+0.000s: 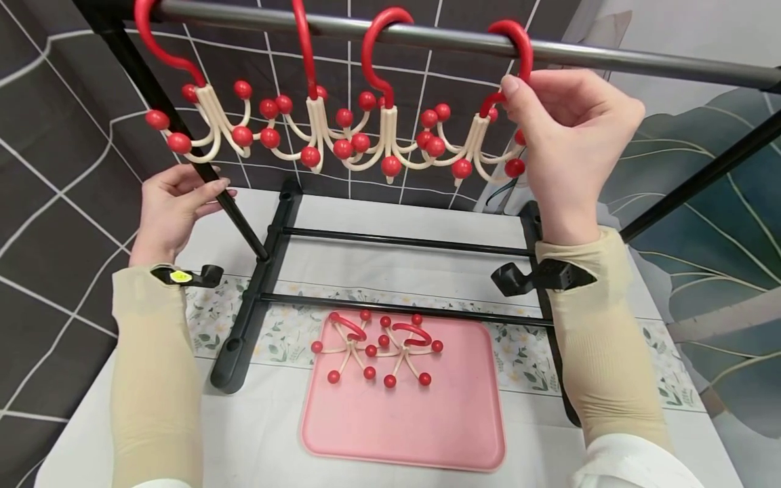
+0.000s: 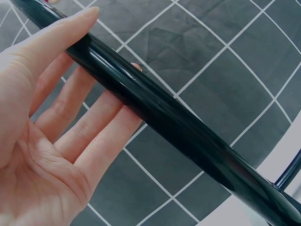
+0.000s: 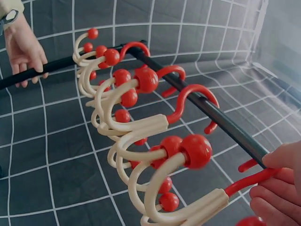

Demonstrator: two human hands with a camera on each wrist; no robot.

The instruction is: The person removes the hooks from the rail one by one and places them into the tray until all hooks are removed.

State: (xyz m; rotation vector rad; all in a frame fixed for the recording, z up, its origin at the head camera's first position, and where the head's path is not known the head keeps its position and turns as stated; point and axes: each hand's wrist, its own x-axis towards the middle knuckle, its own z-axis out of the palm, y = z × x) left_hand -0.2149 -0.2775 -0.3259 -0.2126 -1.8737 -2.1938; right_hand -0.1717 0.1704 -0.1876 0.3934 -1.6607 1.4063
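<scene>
Right hand (image 1: 579, 139): your thumb and fingers pinch the rightmost hanger (image 1: 478, 139) by its red hook (image 1: 523, 49).
Top rail (image 1: 451, 38): the hook loops over it; seat it fully before letting go, clear of the next hanger (image 1: 388, 129).
Left hand (image 1: 173, 211): you grip the black post (image 1: 245, 226); steady it without pulling.
Pink tray (image 1: 427, 427): two more hangers (image 1: 404, 349) lie on it.

We see the left hand (image 2: 40, 141) at the left of the frame, its thumb over a glossy black pole (image 2: 160, 108) and its fingers reaching behind. The pole slants from upper left to lower right across a dark, pale-gridded backdrop (image 2: 188, 47); at lower right we glimpse a thinner bar (image 2: 288, 172).
</scene>
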